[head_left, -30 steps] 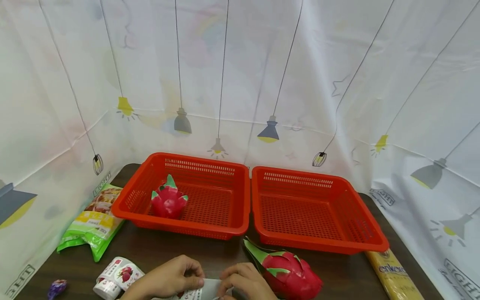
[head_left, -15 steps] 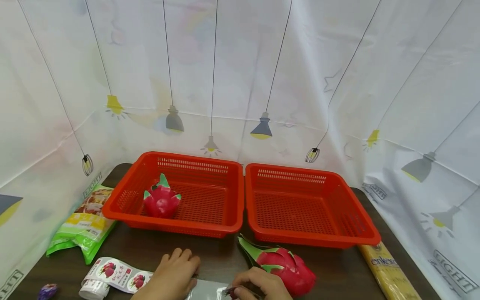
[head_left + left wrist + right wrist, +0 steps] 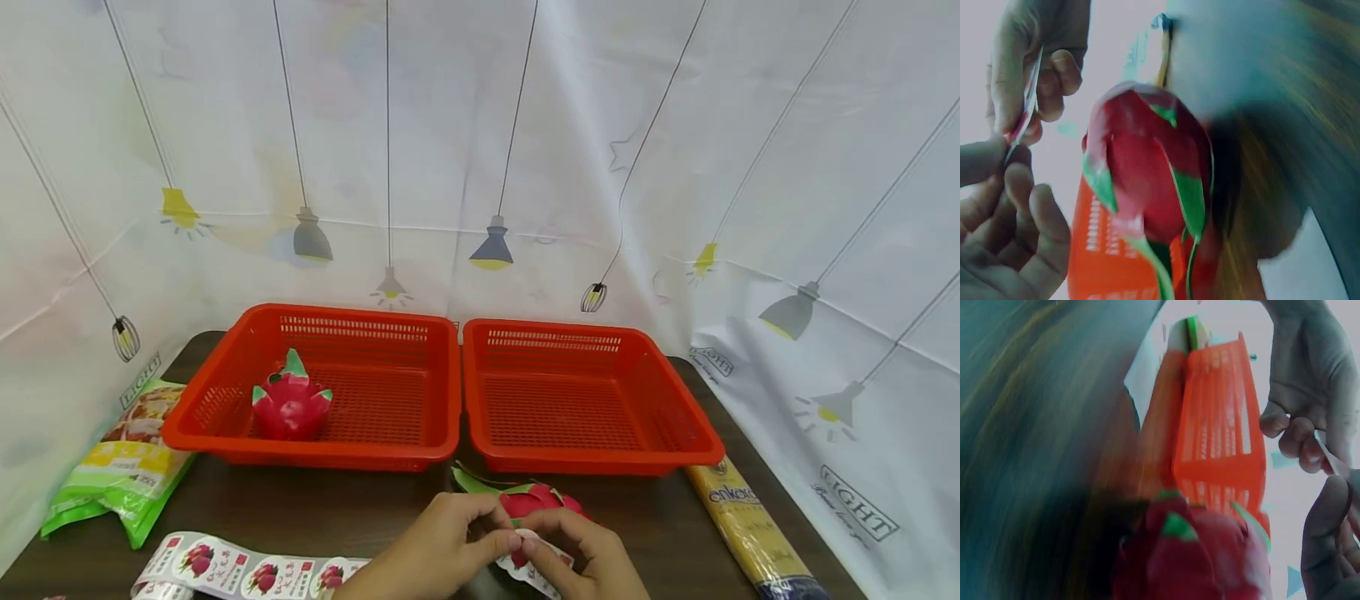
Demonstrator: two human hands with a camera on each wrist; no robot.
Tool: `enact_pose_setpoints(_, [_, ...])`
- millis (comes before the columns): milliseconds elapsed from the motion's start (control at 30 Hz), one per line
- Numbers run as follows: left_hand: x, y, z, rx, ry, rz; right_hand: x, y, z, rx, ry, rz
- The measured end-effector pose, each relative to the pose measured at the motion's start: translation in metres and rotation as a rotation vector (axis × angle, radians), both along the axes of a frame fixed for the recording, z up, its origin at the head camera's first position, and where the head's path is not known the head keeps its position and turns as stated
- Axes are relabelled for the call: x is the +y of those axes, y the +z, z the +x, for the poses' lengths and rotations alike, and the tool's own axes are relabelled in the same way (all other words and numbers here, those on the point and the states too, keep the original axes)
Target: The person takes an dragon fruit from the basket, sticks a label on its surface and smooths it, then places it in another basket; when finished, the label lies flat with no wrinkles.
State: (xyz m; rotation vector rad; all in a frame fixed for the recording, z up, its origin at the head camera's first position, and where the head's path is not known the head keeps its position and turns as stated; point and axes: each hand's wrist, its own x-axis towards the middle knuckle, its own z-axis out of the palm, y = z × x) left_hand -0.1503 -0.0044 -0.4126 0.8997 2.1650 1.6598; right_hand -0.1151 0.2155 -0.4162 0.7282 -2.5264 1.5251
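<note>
Before the nearer dragon fruit: label apparently off the roll
Left hand and right hand pinch it; fruit untouched.

The label is a small white paper with a red picture printed on it. It is held in the air on the near side of the fruit, and it is slanted, not flat. The left hand and the right hand pinch it together, with their fingertips very close. From the left wrist, the label appears thin, almost edge-on, and apart from the fruit. The fruit itself is red with green-tipped scales; it lies on its side, partly hidden by the hands.
</note>
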Motion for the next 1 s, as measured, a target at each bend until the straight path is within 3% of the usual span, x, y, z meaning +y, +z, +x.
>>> enact_pose_setpoints(200, [0.019, -0.014, -0.011, 0.021, 0.182, 0.051, 0.011, 0.001, -0.006, 0.091, -0.264, 0.156])
enact_pose_setpoints(300, [0.029, -0.024, -0.016, 0.056, 0.238, 0.025, 0.013, 0.0, -0.009, 0.069, -0.322, 0.18])
enact_pose_setpoints(533, [0.042, -0.035, -0.018, 0.16, 0.295, -0.05, 0.015, -0.001, -0.01, -0.028, -0.371, 0.168])
enact_pose_setpoints(800, [0.041, -0.039, -0.019, 0.048, 0.253, -0.042, 0.017, 0.002, -0.014, -0.164, -0.372, 0.172])
enact_pose_setpoints(900, [0.041, -0.039, -0.019, 0.053, 0.266, -0.055, 0.02, 0.003, -0.015, -0.189, -0.376, 0.189])
enact_pose_setpoints(1000, [0.042, -0.041, -0.019, 0.087, 0.294, -0.081, 0.025, 0.002, -0.016, -0.151, -0.364, 0.216])
